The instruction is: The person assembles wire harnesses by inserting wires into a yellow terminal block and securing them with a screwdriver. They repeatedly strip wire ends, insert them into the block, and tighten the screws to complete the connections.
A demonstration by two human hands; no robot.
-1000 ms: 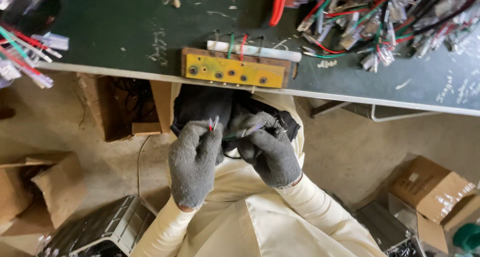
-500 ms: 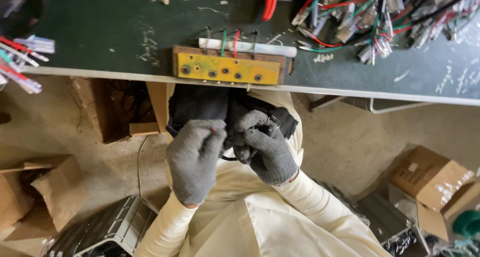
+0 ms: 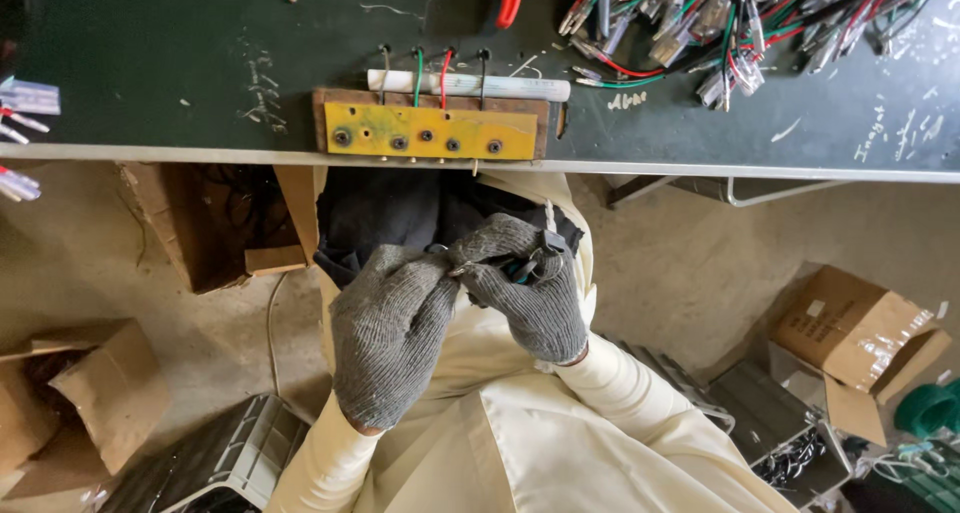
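Both my hands wear grey knit gloves and meet over my lap, below the table edge. My left hand (image 3: pixel 388 338) pinches a small metal wire end (image 3: pixel 458 269) between thumb and fingertips. My right hand (image 3: pixel 528 291) is closed around a small bundle of dark wires (image 3: pixel 527 265), and a thin pale wire (image 3: pixel 548 215) sticks up from it. The fingertips of the two hands touch at the wire end. A dark cloth (image 3: pixel 400 211) lies on my lap behind the hands.
A yellow drilled plate on a wooden block (image 3: pixel 432 130) sits at the edge of the dark green table (image 3: pixel 180 83), with several short wires and a white tube (image 3: pixel 465 83) behind it. A heap of coloured wires (image 3: pixel 740 23) lies at the back right. Cardboard boxes (image 3: pixel 855 338) and crates (image 3: pixel 200 463) stand on the floor.
A red wire tip seen between my fingers a second ago is now hidden. My hands stay pinched together over my lap, and the view has shifted slightly.
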